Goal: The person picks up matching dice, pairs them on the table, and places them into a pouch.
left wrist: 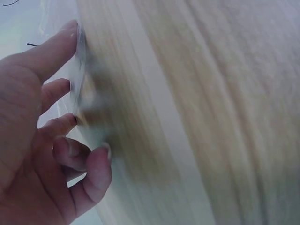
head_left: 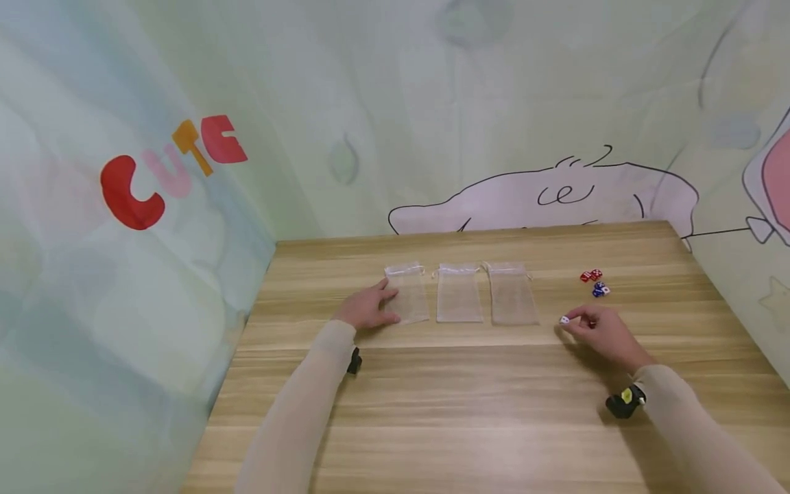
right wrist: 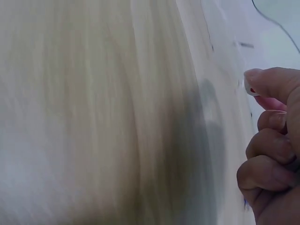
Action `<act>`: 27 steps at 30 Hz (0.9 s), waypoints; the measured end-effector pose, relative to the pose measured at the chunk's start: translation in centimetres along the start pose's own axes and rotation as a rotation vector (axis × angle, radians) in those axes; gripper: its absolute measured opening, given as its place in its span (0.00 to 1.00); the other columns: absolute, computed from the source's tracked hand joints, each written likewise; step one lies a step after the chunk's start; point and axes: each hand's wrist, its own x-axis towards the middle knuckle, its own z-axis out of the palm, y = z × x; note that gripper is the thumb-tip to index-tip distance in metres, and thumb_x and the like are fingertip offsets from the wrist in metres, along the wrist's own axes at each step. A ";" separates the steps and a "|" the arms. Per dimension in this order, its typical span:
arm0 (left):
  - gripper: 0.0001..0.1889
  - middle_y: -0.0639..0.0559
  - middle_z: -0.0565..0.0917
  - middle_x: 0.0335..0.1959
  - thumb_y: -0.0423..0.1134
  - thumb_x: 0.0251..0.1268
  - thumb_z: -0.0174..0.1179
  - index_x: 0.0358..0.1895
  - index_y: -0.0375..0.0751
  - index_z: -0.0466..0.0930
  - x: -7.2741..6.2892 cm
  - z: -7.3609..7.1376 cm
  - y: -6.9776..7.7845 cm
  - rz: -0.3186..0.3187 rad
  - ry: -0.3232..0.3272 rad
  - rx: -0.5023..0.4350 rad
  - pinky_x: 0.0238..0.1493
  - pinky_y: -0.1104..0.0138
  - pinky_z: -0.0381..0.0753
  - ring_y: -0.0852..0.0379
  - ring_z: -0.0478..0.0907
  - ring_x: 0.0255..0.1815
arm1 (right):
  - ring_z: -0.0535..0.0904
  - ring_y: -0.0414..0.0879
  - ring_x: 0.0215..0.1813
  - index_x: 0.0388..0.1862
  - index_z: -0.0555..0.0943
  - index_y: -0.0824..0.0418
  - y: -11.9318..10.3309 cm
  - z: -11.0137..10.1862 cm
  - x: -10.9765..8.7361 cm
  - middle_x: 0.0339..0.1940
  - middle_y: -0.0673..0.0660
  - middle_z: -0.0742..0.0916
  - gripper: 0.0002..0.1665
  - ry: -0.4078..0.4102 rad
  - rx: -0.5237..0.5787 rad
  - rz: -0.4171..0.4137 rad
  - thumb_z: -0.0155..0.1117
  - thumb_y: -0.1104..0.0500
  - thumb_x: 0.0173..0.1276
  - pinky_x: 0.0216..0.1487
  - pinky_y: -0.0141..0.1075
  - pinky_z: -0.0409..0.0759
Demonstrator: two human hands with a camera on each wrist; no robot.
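Sheer cloth bags (head_left: 459, 295), wood-grain table (head_left: 457, 405)

The broad wooden desk (head_left: 432, 412) in front of me is light tan, streaked lengthwise with paler and browner grain. Three flat, sheer fabric pouches (head_left: 459, 295) look whitish and plain. A small white cubic die (head_left: 564, 320) shows a red pip; I see white pips on the small red cubic dice (head_left: 585, 276). Red, pink and orange letters (head_left: 117, 192) brighten the pale green backdrop (head_left: 308, 103).
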 end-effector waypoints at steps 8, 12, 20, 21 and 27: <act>0.39 0.45 0.54 0.79 0.60 0.63 0.64 0.75 0.51 0.65 0.0 -0.3 0.0 0.008 -0.020 0.007 0.68 0.47 0.65 0.39 0.60 0.73 | 0.67 0.39 0.22 0.40 0.84 0.61 -2.6 2.4 -0.7 0.20 0.48 0.75 0.08 -0.145 -0.078 -0.066 0.70 0.57 0.67 0.23 0.32 0.66; 0.39 0.45 0.53 0.79 0.60 0.63 0.63 0.75 0.51 0.64 0.0 -0.3 -0.1 0.022 -0.028 0.015 0.68 0.47 0.64 0.39 0.59 0.74 | 0.66 0.38 0.23 0.38 0.85 0.59 -3.7 3.5 -1.0 0.20 0.45 0.74 0.05 -0.223 -0.078 -0.118 0.70 0.59 0.66 0.23 0.31 0.65; 0.39 0.46 0.51 0.79 0.59 0.63 0.64 0.75 0.51 0.63 0.2 -0.1 -0.3 0.028 -0.036 -0.028 0.69 0.47 0.63 0.39 0.57 0.74 | 0.71 0.38 0.31 0.40 0.86 0.58 -4.1 4.3 -1.1 0.31 0.46 0.83 0.04 -0.311 -0.067 -0.119 0.69 0.60 0.67 0.32 0.32 0.72; 0.39 0.45 0.51 0.79 0.59 0.64 0.64 0.75 0.51 0.63 0.2 -0.1 -0.3 0.028 -0.036 -0.030 0.69 0.47 0.63 0.39 0.57 0.74 | 0.73 0.39 0.33 0.40 0.86 0.57 -4.1 4.3 -1.1 0.33 0.46 0.84 0.04 -0.317 -0.068 -0.113 0.69 0.60 0.67 0.34 0.33 0.73; 0.39 0.46 0.50 0.79 0.60 0.63 0.64 0.75 0.52 0.63 0.3 0.1 -0.6 0.021 -0.036 -0.027 0.69 0.47 0.63 0.39 0.58 0.74 | 0.74 0.41 0.35 0.41 0.85 0.57 -4.0 4.5 -1.0 0.35 0.47 0.84 0.05 -0.329 -0.059 -0.092 0.69 0.59 0.68 0.36 0.34 0.74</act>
